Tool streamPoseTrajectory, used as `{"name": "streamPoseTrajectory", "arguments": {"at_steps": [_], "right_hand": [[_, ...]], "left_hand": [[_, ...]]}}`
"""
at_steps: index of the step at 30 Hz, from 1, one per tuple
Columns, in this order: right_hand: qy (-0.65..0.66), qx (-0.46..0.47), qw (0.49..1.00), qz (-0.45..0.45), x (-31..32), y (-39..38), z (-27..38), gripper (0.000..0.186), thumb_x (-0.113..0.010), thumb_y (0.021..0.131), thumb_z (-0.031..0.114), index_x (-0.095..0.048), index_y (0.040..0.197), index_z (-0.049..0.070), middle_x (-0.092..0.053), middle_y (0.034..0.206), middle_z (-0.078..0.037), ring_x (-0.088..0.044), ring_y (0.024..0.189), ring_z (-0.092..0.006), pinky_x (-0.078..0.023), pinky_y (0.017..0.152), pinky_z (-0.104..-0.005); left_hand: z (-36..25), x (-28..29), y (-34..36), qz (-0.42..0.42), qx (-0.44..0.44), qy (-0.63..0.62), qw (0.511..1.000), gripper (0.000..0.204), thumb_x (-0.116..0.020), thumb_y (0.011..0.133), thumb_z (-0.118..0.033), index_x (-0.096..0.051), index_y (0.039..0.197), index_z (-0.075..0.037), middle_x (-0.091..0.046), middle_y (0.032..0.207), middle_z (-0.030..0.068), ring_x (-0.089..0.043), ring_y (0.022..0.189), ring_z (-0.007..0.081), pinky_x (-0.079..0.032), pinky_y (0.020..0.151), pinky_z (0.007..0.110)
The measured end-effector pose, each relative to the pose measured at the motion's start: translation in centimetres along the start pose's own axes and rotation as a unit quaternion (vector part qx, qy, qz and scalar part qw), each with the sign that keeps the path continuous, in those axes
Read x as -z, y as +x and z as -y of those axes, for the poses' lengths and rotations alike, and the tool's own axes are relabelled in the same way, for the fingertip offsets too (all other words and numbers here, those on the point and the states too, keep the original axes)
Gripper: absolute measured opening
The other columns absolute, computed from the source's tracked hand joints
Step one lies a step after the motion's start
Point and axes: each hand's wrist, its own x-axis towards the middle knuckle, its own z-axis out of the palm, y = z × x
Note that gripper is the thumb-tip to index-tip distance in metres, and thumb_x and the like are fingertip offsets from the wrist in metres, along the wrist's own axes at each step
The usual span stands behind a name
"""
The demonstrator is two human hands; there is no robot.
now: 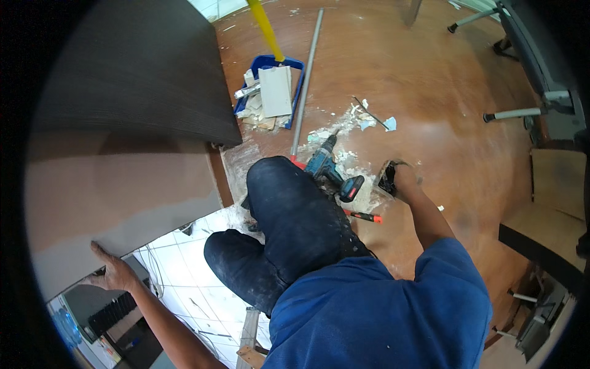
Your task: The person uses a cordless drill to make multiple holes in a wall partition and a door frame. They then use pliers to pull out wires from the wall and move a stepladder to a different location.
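Observation:
My left hand rests against the edge of a partly painted wall, thumb and fingers spread apart. Over the wooden floor, my right hand is closed on a small black thing with clear, brownish edges; its exact kind is hard to make out. Beside my bent knee lies a teal and black cordless drill, its bit pointing away from me and its battery toward my right hand. A red and black tool handle sticks out by my thigh, the rest of it hidden.
A blue dustpan with a yellow handle holds broken white pieces. Next to it lies a long grey pole. White debris and a thin rod litter the floor. Chairs and cardboard stand right.

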Motion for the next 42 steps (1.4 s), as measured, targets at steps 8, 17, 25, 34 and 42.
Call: {"name": "streamPoseTrajectory", "arguments": {"at_steps": [8, 17, 25, 34, 42], "right_hand": [[-0.24, 0.103, 0.961, 0.086, -0.4, 0.5, 3.3, 0.024, -0.057, 0.094, 0.018, -0.075, 0.105, 0.006, -0.074, 0.107, -0.014, -0.073, 0.098, -0.0276, -0.058, 0.082, -0.0385], [-0.126, 0.064, 0.987, 0.073, 1.3, -0.5, 4.8, 0.03, -0.053, 0.097, 0.019, -0.068, 0.118, 0.005, -0.069, 0.121, -0.016, -0.066, 0.112, -0.0303, -0.053, 0.093, -0.0412], [-0.089, 0.054, 0.993, 0.063, -2.8, 0.8, 2.4, 0.034, -0.048, 0.099, 0.022, -0.065, 0.123, 0.003, -0.068, 0.123, -0.017, -0.065, 0.112, -0.0307, -0.051, 0.092, -0.0414], [-0.027, 0.054, 0.997, 0.054, -4.6, -0.8, 0.2, 0.039, -0.044, 0.102, 0.026, -0.061, 0.127, 0.001, -0.067, 0.124, -0.017, -0.064, 0.111, -0.0311, -0.05, 0.091, -0.0416], [0.243, -0.082, 0.966, -0.043, -8.4, 1.8, -3.3, 0.029, -0.054, 0.092, 0.015, -0.066, 0.114, 0.0, -0.069, 0.114, -0.021, -0.069, 0.1, -0.0287, -0.055, 0.083, -0.042]], "left_hand": [[-2.5, -0.1, -0.8, -0.106, -0.191, 0.422, 0.88, 0.105, -0.083, 0.083, -0.038, -0.02, 0.15, 0.013, -0.04, 0.144, 0.0346, -0.051, 0.127, 0.0399, -0.043, 0.109, 0.047], [-2.4, -1.3, -1.3, -0.094, -0.164, 0.182, 0.965, 0.102, -0.082, 0.085, -0.034, -0.021, 0.148, 0.017, -0.035, 0.146, 0.0355, -0.044, 0.133, 0.041, -0.04, 0.11, 0.047], [-1.9, -0.9, -1.2, -0.105, -0.216, 0.207, 0.948, 0.097, -0.082, 0.083, -0.028, -0.025, 0.151, 0.011, -0.036, 0.148, 0.0328, -0.036, 0.137, 0.0446, -0.025, 0.118, 0.05], [-3.4, -0.7, -1.5, -0.095, -0.225, 0.249, 0.937, 0.095, -0.08, 0.085, -0.027, -0.023, 0.151, 0.009, -0.039, 0.144, 0.0337, -0.038, 0.134, 0.0456, -0.031, 0.113, 0.05], [-3.1, 0.4, -1.4, -0.037, -0.203, 0.244, 0.948, 0.1, -0.079, 0.087, -0.02, -0.012, 0.156, 0.005, -0.036, 0.144, 0.0243, -0.049, 0.128, 0.0326, -0.05, 0.097, 0.038]]}}
